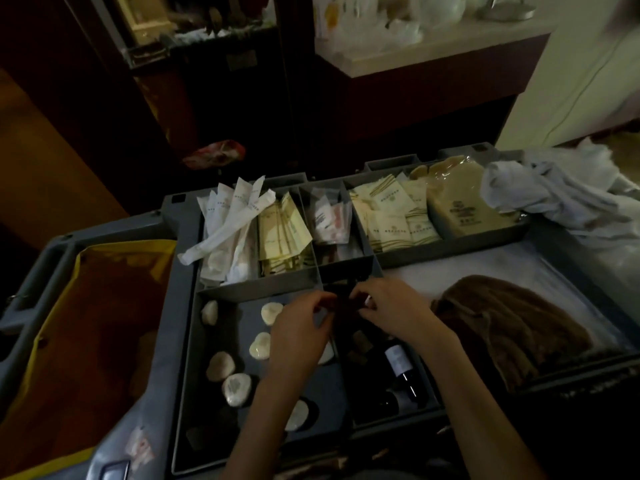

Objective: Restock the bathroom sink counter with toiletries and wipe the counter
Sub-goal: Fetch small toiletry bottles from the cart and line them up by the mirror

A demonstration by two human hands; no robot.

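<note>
1. Now my left hand (298, 330) and right hand (394, 313) pinch a small dark item (342, 303) between fingertips; I cannot identify it.
2. It hangs over the grey plastic cart tray (239, 308), right of the round white wrapped soaps (237, 389).
3. Probably light and crinkly; I'd hold its edges.

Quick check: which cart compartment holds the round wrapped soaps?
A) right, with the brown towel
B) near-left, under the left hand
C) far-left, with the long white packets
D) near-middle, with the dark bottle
B: the round wrapped soaps lie scattered in the near-left compartment, partly under the left hand, which with the right hand pinches a small dark item.
</note>
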